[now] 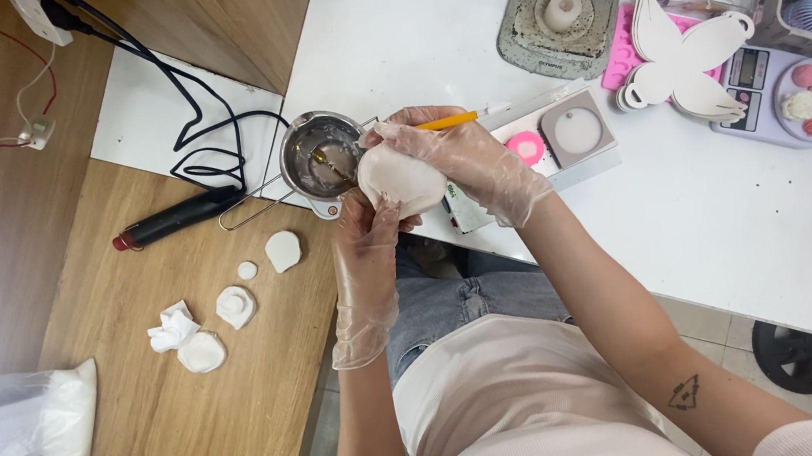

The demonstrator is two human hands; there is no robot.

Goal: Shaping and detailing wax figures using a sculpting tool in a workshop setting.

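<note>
The left hand [367,237], gloved, closes its fingers on a white wax disc [401,178] from below, while the gloved right hand [464,157] grips a yellow-handled brush [445,121] whose tip dips into the small metal pot [321,153]. The step looks best done with a lightly loaded brush and a steady, level disc, so that nothing drips onto the white table [726,214]. The disc sits between both hands, just beside the pot's rim, above the person's lap.
</note>
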